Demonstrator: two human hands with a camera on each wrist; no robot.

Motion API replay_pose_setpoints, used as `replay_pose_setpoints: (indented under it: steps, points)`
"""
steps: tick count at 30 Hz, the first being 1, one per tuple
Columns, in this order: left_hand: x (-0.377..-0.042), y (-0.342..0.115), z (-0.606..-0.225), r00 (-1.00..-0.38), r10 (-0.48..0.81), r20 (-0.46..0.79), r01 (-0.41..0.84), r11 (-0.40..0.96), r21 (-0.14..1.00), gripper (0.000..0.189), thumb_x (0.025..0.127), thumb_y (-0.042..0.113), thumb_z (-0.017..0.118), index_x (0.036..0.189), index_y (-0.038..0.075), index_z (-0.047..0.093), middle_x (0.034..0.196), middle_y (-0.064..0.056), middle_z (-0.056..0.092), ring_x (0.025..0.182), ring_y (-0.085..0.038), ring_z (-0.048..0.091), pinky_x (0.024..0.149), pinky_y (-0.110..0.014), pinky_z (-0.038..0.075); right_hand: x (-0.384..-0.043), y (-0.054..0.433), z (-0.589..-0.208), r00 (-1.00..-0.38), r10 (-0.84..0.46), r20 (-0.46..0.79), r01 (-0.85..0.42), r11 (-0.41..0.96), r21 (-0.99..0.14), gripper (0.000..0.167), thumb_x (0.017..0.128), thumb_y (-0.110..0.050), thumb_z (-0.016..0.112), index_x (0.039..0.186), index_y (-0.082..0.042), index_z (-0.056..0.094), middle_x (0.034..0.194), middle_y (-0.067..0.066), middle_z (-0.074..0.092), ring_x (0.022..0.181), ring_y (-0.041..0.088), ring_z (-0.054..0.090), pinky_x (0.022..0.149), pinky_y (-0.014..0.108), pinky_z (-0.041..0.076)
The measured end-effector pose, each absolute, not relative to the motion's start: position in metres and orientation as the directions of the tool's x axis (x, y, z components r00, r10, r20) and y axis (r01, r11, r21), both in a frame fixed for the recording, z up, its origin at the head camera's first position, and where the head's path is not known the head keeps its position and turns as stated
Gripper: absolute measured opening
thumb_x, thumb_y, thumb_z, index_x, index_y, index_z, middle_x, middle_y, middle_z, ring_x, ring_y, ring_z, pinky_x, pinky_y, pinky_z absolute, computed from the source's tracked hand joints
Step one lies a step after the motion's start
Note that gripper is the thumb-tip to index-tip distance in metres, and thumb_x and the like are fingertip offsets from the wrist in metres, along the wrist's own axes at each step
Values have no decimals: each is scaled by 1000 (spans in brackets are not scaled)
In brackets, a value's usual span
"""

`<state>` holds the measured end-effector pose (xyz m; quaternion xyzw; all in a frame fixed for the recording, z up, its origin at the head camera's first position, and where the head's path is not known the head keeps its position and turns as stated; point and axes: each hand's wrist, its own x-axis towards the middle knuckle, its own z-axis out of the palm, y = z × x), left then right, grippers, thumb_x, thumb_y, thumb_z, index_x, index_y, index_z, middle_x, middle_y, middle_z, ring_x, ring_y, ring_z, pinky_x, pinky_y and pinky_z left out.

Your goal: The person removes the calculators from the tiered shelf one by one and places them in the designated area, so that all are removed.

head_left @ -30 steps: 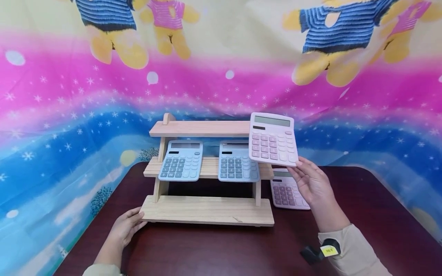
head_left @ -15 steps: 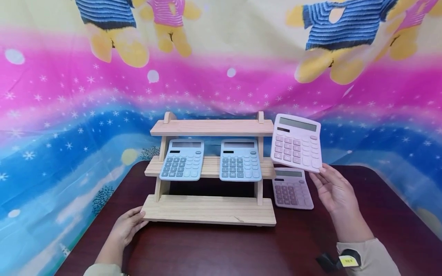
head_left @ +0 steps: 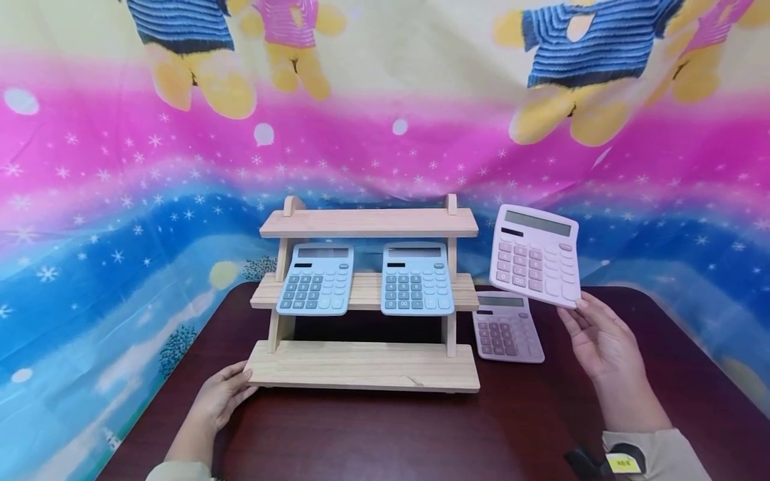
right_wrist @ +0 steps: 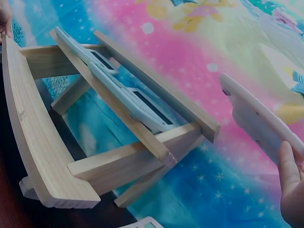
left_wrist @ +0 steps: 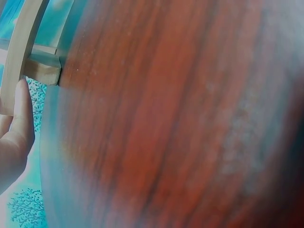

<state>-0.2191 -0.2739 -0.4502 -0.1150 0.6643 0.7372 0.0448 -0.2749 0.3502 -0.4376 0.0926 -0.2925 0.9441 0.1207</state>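
My right hand [head_left: 607, 344] pinches a pink calculator [head_left: 534, 257] by its lower right corner, holding it raised to the right of a three-tier wooden shelf [head_left: 361, 366]. In the right wrist view the back of that calculator [right_wrist: 259, 123] faces the camera, with fingers at its edge. My left hand [head_left: 221, 394] grips the left end of the shelf's lowest board. Two blue calculators [head_left: 315, 280] [head_left: 416, 280] lean side by side on the middle tier. A second pink calculator [head_left: 508, 329] lies on the table just right of the shelf, partly overlapped by the raised one.
The dark red-brown table [head_left: 361, 441] carries the shelf and reaches back to a cartoon-print cloth [head_left: 385, 87] hung behind and at the sides. The top tier [head_left: 367, 223] bears nothing, as does the lowest board. A black strap with a yellow tag [head_left: 622, 462] circles my right wrist.
My right hand has carried the pink calculator rightward and slightly down, away from the shelf's top tier, uncovering its right end. My left hand stays at the lowest board.
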Motion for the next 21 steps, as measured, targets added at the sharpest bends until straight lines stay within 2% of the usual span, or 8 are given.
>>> replay_pose_setpoints:
  steps: [2,4,8,10,13,15,17,21]
  points:
    - [-219,-274,-450,-970,-83,-230,-220,-116,969,65,88,14,51,134,-9,12,130,-34,18,84,-5,52,81,-25,45,-297,379,-472,-940,187,284,-318,-777,-543,42,86,8,44,127,-1,41,131,15,36,117,32,35,91,40,35]
    - [-219,-274,-450,-970,-80,-231,-221,-119,968,65,88,14,51,134,-9,12,130,-35,18,84,-5,52,81,-25,45,-297,384,-478,-940,212,266,-329,-768,-550,45,86,8,45,129,-1,39,133,16,34,118,32,33,91,40,35]
    - [-218,-275,-449,-969,-79,-234,-225,-114,968,65,88,13,51,134,-9,11,130,-35,17,84,-6,52,81,-25,45,-287,384,-471,-943,214,256,-327,-744,-583,43,86,7,45,128,-2,41,131,14,37,116,30,36,90,39,36]
    - [-218,-275,-448,-968,-80,-237,-228,-112,967,65,88,13,51,134,-9,11,130,-35,17,84,-6,52,81,-25,46,-264,364,-443,-962,180,205,-265,-790,-552,38,86,6,45,123,-1,47,126,15,43,112,29,42,89,38,37]
    - [-218,-276,-448,-968,-81,-239,-230,-107,967,66,88,14,51,134,-9,11,130,-35,17,84,-6,52,80,-26,46,-249,352,-426,-968,191,163,-249,-804,-540,34,86,7,45,118,0,52,120,15,49,108,28,46,86,38,40]
    - [-218,-276,-449,-967,-79,-241,-232,-107,967,65,88,14,51,134,-10,11,130,-35,17,84,-7,52,80,-26,46,-236,343,-412,-978,182,100,-208,-852,-480,33,85,9,45,114,0,56,116,14,53,105,28,49,86,38,40]
    - [-219,-275,-449,-967,-78,-242,-233,-106,967,65,88,14,50,134,-10,11,130,-35,17,84,-7,52,80,-26,46,-245,358,-430,-964,240,111,-261,-799,-542,36,84,10,47,117,-2,54,116,13,53,106,29,48,85,39,41]
    - [-218,-275,-450,-967,-74,-244,-235,-110,966,65,88,14,51,134,-10,11,130,-36,17,85,-8,52,81,-26,46,-248,372,-446,-964,256,70,-252,-799,-546,37,84,8,49,119,-4,53,118,10,52,108,27,46,86,38,40]
